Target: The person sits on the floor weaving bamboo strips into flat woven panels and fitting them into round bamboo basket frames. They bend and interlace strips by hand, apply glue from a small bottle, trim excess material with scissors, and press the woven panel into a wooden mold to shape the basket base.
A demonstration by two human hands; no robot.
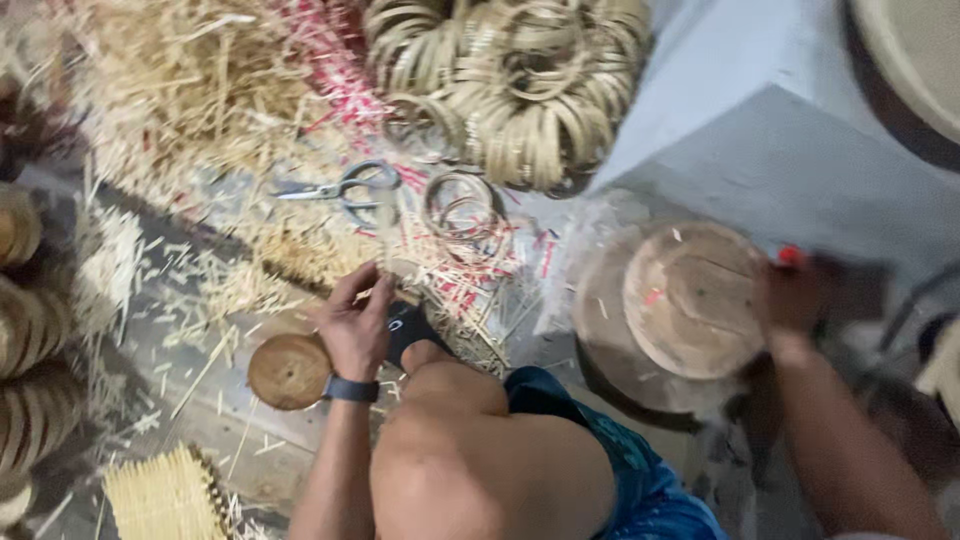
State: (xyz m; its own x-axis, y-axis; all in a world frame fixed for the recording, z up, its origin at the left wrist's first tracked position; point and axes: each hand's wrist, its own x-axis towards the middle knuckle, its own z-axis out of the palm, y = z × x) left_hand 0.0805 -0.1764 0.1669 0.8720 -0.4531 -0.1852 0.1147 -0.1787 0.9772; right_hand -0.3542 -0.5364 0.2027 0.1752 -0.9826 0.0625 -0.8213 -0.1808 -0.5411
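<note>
My left hand [356, 322], with a dark band on its wrist, rests on the floor among thin bamboo slivers [450, 280]; its fingers are curled around some of them beside a small dark object [408, 328]. A round wooden disc [289, 371] lies just left of that wrist. My right hand [795, 295] is blurred at the right edge of a round wooden block [690, 298] and grips something with a red tip [790, 256]. My bare knee [470, 440] fills the lower middle.
Scissors [345, 187] lie on the straw pile [190, 90] behind. A heap of bamboo rings [530, 80] sits at the top, with loose rings [462, 208] below it. Stacked woven pieces [30, 330] line the left edge. A bundle of cut sticks [165, 495] lies at the bottom left.
</note>
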